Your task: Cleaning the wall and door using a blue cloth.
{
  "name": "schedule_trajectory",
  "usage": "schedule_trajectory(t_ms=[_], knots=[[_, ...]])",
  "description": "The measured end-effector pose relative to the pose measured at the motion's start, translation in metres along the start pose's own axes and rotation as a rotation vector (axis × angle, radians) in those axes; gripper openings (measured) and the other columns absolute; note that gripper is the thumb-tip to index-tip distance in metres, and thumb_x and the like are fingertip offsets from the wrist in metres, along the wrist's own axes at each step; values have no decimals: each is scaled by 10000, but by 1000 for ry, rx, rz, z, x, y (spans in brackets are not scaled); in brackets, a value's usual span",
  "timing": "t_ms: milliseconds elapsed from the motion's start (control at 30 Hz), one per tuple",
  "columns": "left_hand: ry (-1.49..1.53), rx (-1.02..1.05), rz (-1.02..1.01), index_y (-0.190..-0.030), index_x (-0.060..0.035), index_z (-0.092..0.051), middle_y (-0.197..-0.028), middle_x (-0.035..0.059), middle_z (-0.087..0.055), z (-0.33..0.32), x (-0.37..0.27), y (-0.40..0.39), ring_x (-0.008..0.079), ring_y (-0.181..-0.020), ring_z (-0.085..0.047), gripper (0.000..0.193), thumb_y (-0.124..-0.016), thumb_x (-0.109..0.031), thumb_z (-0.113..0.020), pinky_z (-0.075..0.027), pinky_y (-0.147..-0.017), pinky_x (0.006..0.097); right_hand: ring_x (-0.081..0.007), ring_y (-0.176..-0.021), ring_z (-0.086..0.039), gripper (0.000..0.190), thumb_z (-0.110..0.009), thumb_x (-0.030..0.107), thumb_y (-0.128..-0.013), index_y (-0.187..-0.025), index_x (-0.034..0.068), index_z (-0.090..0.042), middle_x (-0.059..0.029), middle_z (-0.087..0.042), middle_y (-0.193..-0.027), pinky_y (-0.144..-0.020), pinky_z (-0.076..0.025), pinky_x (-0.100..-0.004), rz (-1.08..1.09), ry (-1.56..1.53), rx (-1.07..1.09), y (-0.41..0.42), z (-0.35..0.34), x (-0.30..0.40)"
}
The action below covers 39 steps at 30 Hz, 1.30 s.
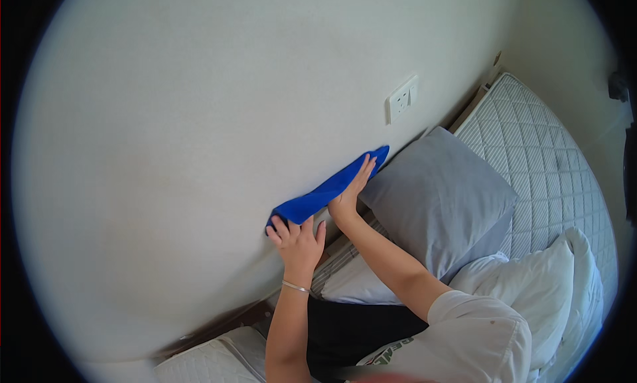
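A blue cloth [323, 189] lies stretched along the white wall [199, 109], running diagonally from lower left to upper right. My left hand [298, 243], with a silver bangle [296, 286] at its wrist, has its fingers spread at the cloth's lower left end. The cloth covers some of those fingertips. Flat and with fingers extended, my right hand [352, 191] holds the other end of the cloth against the wall. Part of its palm is turned away from view.
A white wall socket with a switch [402, 100] sits above the cloth's right end. A grey cushion [440, 199] leans beside my right forearm on a quilted mattress [542, 149]. White bedding [532, 288] is bunched at the right. Another quilted mattress part [209, 363] shows at lower left.
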State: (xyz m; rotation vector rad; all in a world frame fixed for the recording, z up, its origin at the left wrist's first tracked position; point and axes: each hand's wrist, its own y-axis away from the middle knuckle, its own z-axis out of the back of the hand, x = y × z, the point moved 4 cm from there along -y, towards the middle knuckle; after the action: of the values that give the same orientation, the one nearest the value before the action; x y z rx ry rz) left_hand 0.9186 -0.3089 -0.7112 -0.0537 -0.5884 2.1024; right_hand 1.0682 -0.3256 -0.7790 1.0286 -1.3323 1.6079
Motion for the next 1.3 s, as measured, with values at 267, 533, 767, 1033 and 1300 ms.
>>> schedule_trajectory(t_ms=[267,533,767,1033,1300], knots=[[-127,-637,348,-1313,57,-303,-1370,362,-217,108,63,-70,578,-1294,-112,732,-873,-490,-512,-65,-1021,671,-431,-1409,-48,725,-422,630,-817,-1391,187,-436,-185,-167,-1534,-1092,-25,-573,719,-9,92,-65,13,222],[-207,-446,349,-1376,77,-235,-1305,388,-256,88,48,-45,544,-1190,-254,808,-873,-496,-505,-158,-974,662,-385,-1372,-177,653,-404,619,-858,-1334,182,-499,-133,-334,-1460,-1082,-121,-517,863,-123,143,-36,9,161],[123,-622,86,-1390,72,-279,-1325,358,-268,134,16,-103,518,-1167,-286,721,-868,-340,-557,-188,-999,624,-493,-1355,-118,797,-639,379,-762,-1418,54,-323,-280,-129,-1491,-1067,-135,-583,494,-60,-31,-108,32,168],[-190,-167,27,-1335,6,-412,-1248,280,-397,69,-35,-116,541,-1219,-305,684,-832,-431,-569,-211,-1010,626,-491,-1363,-165,781,-560,349,-779,-1395,-54,-300,-341,-205,-1448,-1093,-117,-582,524,207,83,-109,40,62],[-183,-129,-118,-1410,-76,-364,-1433,248,-287,17,-65,-92,532,-1252,-276,720,-831,-448,-576,-184,-1031,606,-468,-1366,-188,723,-553,374,-821,-1384,-29,-343,-289,-242,-1460,-1089,-167,-564,426,80,5,-113,56,23]])
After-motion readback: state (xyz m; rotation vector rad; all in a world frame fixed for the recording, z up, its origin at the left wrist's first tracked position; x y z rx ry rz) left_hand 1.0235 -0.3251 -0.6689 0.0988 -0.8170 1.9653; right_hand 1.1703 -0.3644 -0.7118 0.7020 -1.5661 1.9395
